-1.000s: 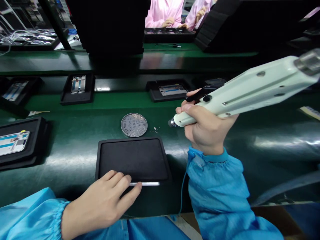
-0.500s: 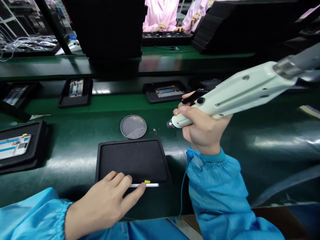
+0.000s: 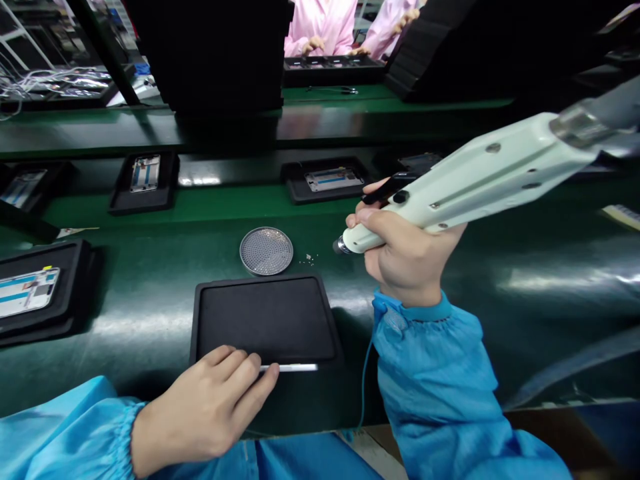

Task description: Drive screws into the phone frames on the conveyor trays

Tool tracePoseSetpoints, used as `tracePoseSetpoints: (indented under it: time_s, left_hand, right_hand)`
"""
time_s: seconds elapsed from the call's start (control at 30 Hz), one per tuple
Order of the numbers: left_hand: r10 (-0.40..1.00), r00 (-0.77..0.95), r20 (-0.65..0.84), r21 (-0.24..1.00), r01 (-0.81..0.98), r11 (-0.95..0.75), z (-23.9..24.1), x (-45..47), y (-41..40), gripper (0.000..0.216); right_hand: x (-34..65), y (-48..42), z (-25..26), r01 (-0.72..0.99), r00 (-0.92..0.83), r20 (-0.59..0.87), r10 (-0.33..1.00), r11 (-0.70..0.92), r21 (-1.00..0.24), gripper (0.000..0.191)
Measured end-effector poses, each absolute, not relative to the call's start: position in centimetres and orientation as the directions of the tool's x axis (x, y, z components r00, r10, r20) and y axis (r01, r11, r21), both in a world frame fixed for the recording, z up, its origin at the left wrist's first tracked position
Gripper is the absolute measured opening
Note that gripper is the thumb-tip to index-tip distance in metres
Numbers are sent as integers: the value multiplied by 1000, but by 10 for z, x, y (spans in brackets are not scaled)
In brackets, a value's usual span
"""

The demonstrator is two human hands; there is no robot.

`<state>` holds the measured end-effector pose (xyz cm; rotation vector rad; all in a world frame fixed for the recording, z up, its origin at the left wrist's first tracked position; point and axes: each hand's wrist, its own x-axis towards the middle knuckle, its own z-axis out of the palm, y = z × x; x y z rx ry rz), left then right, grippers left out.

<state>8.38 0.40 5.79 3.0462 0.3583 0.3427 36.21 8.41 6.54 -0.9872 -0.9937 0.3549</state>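
Observation:
My left hand (image 3: pixel 205 400) pinches a phone frame (image 3: pixel 295 367), tilted up so that only its thin pale edge shows. It is held at the near rim of a black foam tray (image 3: pixel 265 320). My right hand (image 3: pixel 407 257) is wrapped round a pale green electric screwdriver (image 3: pixel 465 180), whose tip points left above the green bench, apart from the tray. A slim black tool (image 3: pixel 393 188) is also tucked in that hand. Left of the screwdriver's tip lie several tiny screws (image 3: pixel 309 259), beside a round perforated dish (image 3: pixel 266 252).
On the left, stacked black trays (image 3: pixel 73 293) carry another phone frame (image 3: pixel 25 293). More trays with phone frames (image 3: pixel 145 175) line the back strip. Tall black stacks (image 3: pixel 215 53) rise behind. Across the bench, people in pink sleeves (image 3: pixel 320 27) sit at a black box (image 3: pixel 333 72).
The phone frame has turned in my left hand, and its yellow tab is out of sight. My left index finger has drawn slightly left. My right hand stays nearly still with the screwdriver.

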Motion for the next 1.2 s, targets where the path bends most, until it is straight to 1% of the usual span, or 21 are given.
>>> tracePoseSetpoints:
  time_s: [0.07,0.23,0.47,0.67,0.8,0.87,0.93,1.03,1.1,1.2]
  left_hand:
    - [237,947,216,63,229,-971,58,85,4,35]
    - [251,944,215,40,249,-968,57,86,3,36]
    - [240,948,209,52,235,-971,57,86,2,36]
    - [253,944,214,59,246,-968,57,85,2,36]
    - [259,943,208,5,264,-965,53,88,11,35]
    - [303,938,170,-18,310,-951,46,91,25,37]
    - [391,913,115,-17,395,-918,35,94,47,37]
    - [516,855,58,2,516,-856,18,94,84,32]
    - [543,838,42,33,542,-840,9,89,101,29]
    - [525,850,38,119,518,-847,8,74,110,26]
  right_hand:
    - [362,84,65,172,527,531,664,528,-831,14]
    - [360,84,67,124,550,512,660,542,-831,14]
    - [361,85,66,166,528,534,661,536,-828,15]
    - [358,86,69,116,552,511,659,546,-830,20]
    - [357,86,70,141,548,507,665,524,-840,17]
    - [357,87,67,146,542,508,669,521,-841,16]
    - [358,88,65,139,544,507,668,524,-840,16]
    - [359,89,64,138,553,487,676,502,-854,14]
    - [359,89,67,123,578,468,669,495,-860,15]
    - [365,91,78,70,659,436,613,527,-847,18]
